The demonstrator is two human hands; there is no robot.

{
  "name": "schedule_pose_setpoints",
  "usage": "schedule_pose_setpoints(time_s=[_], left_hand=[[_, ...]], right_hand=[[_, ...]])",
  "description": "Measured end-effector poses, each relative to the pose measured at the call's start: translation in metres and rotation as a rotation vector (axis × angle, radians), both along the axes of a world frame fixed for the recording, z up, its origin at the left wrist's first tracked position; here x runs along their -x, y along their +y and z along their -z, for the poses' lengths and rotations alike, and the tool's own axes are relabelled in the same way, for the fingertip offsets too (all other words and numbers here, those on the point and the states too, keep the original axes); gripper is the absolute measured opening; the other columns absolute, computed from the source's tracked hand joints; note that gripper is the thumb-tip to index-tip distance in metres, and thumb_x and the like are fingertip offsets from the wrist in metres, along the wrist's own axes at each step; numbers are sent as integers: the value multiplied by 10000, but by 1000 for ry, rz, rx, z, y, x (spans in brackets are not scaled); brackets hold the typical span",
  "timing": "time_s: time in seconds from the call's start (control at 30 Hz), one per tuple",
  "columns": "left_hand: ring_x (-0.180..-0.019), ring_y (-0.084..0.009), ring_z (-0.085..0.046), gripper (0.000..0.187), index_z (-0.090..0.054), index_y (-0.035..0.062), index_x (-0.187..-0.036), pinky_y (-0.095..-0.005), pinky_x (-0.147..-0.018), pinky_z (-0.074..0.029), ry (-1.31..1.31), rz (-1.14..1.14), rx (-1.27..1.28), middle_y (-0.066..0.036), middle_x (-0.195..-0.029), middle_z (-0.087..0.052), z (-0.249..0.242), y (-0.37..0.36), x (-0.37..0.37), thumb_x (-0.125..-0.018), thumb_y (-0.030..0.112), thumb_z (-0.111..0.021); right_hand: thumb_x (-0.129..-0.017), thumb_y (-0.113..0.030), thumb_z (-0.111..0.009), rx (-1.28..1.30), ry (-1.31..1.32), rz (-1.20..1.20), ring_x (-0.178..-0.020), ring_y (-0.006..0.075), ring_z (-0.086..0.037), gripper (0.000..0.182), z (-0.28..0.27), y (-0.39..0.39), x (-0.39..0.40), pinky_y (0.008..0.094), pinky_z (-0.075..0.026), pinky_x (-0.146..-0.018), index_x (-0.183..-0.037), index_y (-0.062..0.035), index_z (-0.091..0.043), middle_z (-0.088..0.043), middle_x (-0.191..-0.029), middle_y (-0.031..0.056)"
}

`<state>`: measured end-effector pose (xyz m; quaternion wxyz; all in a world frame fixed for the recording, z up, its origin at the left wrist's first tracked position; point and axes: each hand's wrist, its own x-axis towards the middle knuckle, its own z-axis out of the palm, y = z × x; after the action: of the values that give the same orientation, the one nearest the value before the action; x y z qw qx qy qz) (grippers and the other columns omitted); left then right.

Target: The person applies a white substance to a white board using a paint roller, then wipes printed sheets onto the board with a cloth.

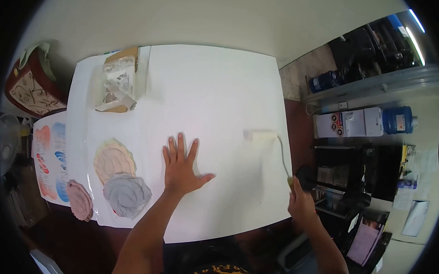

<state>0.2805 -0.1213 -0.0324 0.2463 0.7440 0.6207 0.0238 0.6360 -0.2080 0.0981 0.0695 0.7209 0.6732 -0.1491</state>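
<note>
My left hand (181, 173) lies flat on a large white board (211, 88), fingers spread and nothing in it. The fingers of my right hand (302, 202) are wrapped round the handle of a paint roller (264, 137), at the board's right edge. Its pale roller sleeve rests against the white surface, a little smeared by motion, with a faint grey shadow below it. The bent metal rod of the roller runs from the sleeve down to my grip.
Left on the board are a worn paint-stained carton (119, 83), a cream folded cloth (114, 160), a grey cloth (127, 195) and a pink cloth (79, 200). A printed sheet (49, 155) lies farther left. A water dispenser (350, 123) and dark shelves stand right.
</note>
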Motion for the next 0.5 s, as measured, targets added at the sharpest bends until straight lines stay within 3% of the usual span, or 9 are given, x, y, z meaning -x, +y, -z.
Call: schedule_pose_setpoints(time_s=[0.07,0.17,0.23,0.3,0.5], left_hand=[[-1504,-486,67,1175,-158,156,-1608,-608,-1198,-14,-6,-1,3,-261,-1643,50,-1,2,0,-740,776,-652],[-1503,-488,71,1182,-161,158,-1608,-612,-1197,-10,-3,-9,31,-258,-1644,49,-3,4,-1,-731,764,-672],[-1504,-488,69,1190,-161,159,-1608,-610,-1197,-9,5,-14,34,-255,-1645,45,-3,5,-2,-722,757,-685],[-1504,-486,66,1197,-161,161,-1608,-607,-1199,-10,13,-15,25,-253,-1645,43,-2,6,-4,-714,751,-696],[-1506,-482,54,1201,-167,162,-1607,-604,-1199,-15,29,-22,13,-249,-1646,45,-2,5,-5,-706,742,-709]], right_hand=[[-893,-76,-593,21,-47,71,-840,512,-650,589,28,59,2,570,-528,-770,-1437,-10,-375,-666,-907,304],[-894,-90,-587,-118,30,78,-924,493,-656,484,48,176,9,579,-526,-810,-1354,-74,-436,-676,-978,286],[-893,-98,-578,-236,-18,17,-998,476,-646,369,77,244,-8,556,-527,-869,-1250,-45,-501,-682,-1067,254],[-918,-111,-549,-120,-81,141,-1085,461,-622,295,63,295,-2,520,-512,-925,-1202,-29,-558,-669,-1128,257],[-928,-115,-560,-102,-16,33,-1120,438,-615,310,42,321,-47,470,-507,-936,-1219,-11,-590,-659,-1162,260]])
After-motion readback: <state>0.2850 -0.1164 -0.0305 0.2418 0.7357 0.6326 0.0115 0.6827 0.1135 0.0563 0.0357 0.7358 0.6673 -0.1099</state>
